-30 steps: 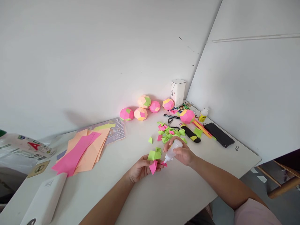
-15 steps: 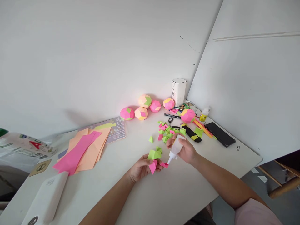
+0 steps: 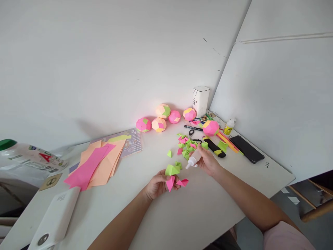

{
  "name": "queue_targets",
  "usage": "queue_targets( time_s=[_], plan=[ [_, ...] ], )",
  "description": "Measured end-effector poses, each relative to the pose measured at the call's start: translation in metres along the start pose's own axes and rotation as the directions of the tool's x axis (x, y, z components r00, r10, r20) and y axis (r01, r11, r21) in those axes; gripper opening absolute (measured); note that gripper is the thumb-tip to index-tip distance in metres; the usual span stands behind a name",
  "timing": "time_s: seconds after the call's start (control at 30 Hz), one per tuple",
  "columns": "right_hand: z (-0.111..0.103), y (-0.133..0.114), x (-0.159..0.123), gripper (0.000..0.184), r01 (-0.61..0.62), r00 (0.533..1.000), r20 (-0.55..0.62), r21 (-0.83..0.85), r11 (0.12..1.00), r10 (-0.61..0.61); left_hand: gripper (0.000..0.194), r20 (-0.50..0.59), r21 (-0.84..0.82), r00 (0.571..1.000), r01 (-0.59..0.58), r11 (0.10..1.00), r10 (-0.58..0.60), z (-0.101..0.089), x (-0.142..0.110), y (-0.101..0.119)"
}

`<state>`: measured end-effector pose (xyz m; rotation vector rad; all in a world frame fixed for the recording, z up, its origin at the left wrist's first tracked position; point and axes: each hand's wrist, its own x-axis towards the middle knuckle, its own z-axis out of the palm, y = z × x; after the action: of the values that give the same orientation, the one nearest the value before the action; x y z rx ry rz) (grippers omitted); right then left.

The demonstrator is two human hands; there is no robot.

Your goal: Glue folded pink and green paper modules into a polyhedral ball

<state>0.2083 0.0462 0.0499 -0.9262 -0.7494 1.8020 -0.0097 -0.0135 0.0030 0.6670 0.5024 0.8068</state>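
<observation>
My left hand (image 3: 159, 186) pinches a joined piece of folded paper (image 3: 172, 169), green on top with pink points hanging below and to the right. Its fingers are partly hidden behind the paper. In my right hand (image 3: 208, 161) is a white glue bottle (image 3: 194, 159), tilted so its nozzle points down and left, a little above and apart from the pink fold on the right. Just beyond the hands lies a heap of small green and pink folded paper units (image 3: 186, 147). A single green unit (image 3: 169, 153) lies left of the heap.
Several faceted paper balls (image 3: 143, 124) line the wall. Scissors (image 3: 191, 133), a box cutter (image 3: 214, 147), a marker (image 3: 193, 128), a phone (image 3: 247, 149) and a yellow-labelled bottle (image 3: 229, 127) are on the right. Paper strips (image 3: 90, 166) and a white power bank (image 3: 56, 217) lie left.
My right hand has lifted the glue bottle up, away from the pink fold. My left hand keeps its hold on the paper. The view has shifted slightly.
</observation>
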Motion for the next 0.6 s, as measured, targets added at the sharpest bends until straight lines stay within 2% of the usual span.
queue_targets(
  time_s=[0.17, 0.3, 0.47, 0.6],
  plan=[
    [-0.0013, 0.0015, 0.0029, 0.02, 0.021, 0.996, -0.084, 0.12, 0.993, -0.011, 0.018, -0.006, -0.011, 1.0, -0.008, 1.0, 0.008, -0.001, 0.0007, -0.0003],
    [-0.0012, 0.003, 0.0022, 0.025, 0.048, 0.996, -0.087, 0.164, 0.985, -0.034, 0.019, -0.015, -0.001, 1.0, -0.006, 1.0, 0.006, -0.0007, 0.0007, 0.0003],
    [0.0001, 0.0019, -0.0008, 0.022, -0.073, 0.996, -0.038, 0.061, 0.995, 0.075, 0.019, -0.025, 0.012, 1.0, -0.015, 1.0, 0.015, -0.001, 0.001, 0.0001],
    [-0.0034, 0.0027, 0.0028, 0.031, -0.151, 0.985, -0.083, -0.032, 0.988, 0.148, 0.019, -0.05, 0.018, 0.999, -0.006, 1.0, 0.007, -0.001, 0.0005, 0.0004]
  ],
)
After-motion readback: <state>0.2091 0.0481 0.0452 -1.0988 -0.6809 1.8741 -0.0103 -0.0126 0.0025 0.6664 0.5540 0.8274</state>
